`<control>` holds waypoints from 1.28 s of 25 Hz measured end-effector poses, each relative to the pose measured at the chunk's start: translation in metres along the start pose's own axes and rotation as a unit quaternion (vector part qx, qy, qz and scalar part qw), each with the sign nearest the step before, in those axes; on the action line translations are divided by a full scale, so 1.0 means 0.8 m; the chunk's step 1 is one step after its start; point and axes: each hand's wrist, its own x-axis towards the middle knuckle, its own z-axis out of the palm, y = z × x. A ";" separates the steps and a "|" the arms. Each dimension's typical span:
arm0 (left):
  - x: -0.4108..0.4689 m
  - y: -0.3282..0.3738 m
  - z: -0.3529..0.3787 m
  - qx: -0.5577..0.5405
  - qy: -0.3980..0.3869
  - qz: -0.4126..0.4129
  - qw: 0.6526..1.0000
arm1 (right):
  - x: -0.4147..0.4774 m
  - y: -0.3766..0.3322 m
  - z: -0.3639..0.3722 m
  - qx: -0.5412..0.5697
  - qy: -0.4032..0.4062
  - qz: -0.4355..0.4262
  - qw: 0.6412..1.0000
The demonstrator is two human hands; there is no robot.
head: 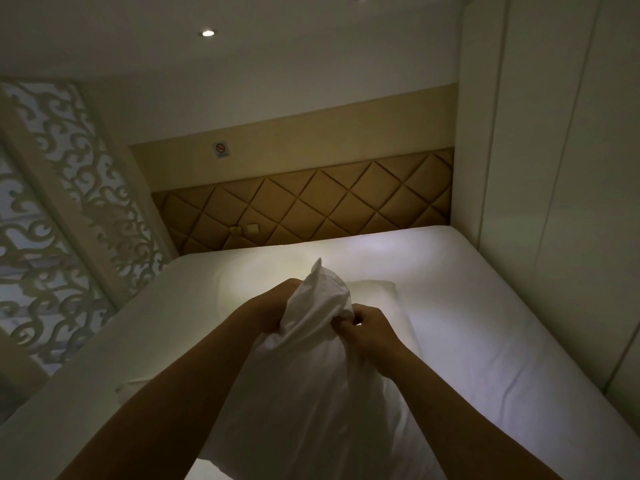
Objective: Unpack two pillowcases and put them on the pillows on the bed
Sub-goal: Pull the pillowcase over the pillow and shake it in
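Now, gripping the pillowcase (pixel 311 368) at centre frame with left hand (pixel 273 304) and right hand (pixel 370 336), fingers (pixel 349 321) curled tight into its bunched top. Probably stuffed already. Could slip if tugged unevenly, dropping onto the bed (pixel 502 323) beyond.

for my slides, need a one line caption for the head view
The left hand and right hand grip a white pillowcase by its top above the bed.
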 end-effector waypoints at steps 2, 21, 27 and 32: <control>0.009 0.004 -0.010 0.105 0.102 0.028 0.989 | 0.003 0.006 0.006 0.005 0.040 -0.023 0.999; 0.017 -0.017 -0.032 0.394 0.093 0.154 0.901 | 0.030 0.008 0.012 0.017 0.083 -0.007 0.996; 0.002 -0.008 -0.070 0.195 0.050 0.016 0.979 | 0.026 0.011 -0.003 0.048 0.092 -0.007 0.995; 0.000 -0.022 -0.089 0.133 0.012 -0.061 0.989 | 0.030 0.011 -0.015 0.068 0.097 -0.005 0.993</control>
